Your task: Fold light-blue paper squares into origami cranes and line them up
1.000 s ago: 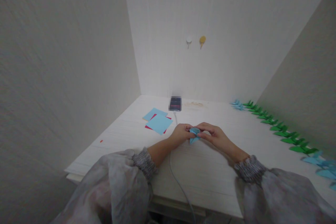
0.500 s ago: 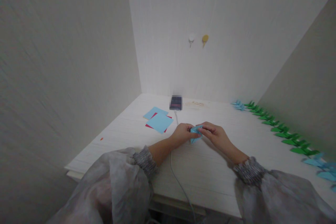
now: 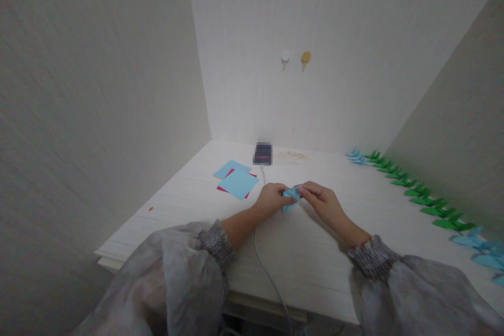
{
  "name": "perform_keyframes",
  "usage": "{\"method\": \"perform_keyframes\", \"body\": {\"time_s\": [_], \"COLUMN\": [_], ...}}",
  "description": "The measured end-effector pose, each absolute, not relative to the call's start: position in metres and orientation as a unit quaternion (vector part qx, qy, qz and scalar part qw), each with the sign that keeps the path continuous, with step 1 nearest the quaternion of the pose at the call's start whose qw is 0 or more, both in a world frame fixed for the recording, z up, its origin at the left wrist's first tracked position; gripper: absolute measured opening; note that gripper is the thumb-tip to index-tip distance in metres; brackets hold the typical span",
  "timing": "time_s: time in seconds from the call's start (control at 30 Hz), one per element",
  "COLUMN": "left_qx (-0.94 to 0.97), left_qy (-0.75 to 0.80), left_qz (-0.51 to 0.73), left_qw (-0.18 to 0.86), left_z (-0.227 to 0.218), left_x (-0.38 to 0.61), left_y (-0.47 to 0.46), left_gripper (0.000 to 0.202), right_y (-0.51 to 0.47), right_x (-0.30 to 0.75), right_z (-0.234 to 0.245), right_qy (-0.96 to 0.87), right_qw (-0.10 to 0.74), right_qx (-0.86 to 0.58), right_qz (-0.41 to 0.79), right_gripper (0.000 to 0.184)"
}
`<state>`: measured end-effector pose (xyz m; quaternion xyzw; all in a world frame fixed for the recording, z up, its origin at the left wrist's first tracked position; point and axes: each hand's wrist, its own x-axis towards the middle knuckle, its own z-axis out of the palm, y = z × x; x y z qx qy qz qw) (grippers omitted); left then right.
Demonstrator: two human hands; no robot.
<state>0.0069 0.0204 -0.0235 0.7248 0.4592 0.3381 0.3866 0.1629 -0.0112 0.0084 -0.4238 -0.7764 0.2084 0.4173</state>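
While both hands are meeting over the middle of the white table (image 3: 315, 252), the left hand (image 3: 271, 200) and the right hand (image 3: 321, 202) are pinching a small folded piece of light blue paper (image 3: 290, 199) between them. Fingers of each hand are curling closed onto the paper, the left gripping its left side and the right its upper right edge; a pointed end of the paper is hanging down toward the table, though whether it is touching the surface cannot be told. Just behind and to the left of the folded paper, flat blue and red sheets (image 3: 236, 181) are lying in a loose stack. Directly behind it, a dark phone (image 3: 262, 154) is resting by the back wall, its white cable (image 3: 264, 262) running forward under the left wrist. Well to the right of the folded paper, a row of green and blue folded figures (image 3: 417, 194) is lining the side wall.
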Motion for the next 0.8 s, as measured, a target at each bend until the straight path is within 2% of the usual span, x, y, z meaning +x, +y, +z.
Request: {"method": "perform_keyframes", "body": {"time_s": [0.23,0.8], "left_qx": [0.715,0.744], "left_qy": [0.447,0.471], "left_qz": [0.339,0.311], "left_qw": [0.417,0.358], "left_z": [-0.0168,-0.0192], "left_x": [0.0075,0.0055], "left_y": [0.0158,0.0196], "left_gripper": [0.031,0.03], "right_y": [-0.0106,-0.011], "right_x": [0.163,0.1653], "right_z": [0.0096,0.0105], "right_qy": [-0.769,-0.729], "right_qw": [0.425,0.467], "right_qx": [-0.427,-0.463], "right_qz": [0.212,0.189], "right_gripper": [0.02,0.022]}}
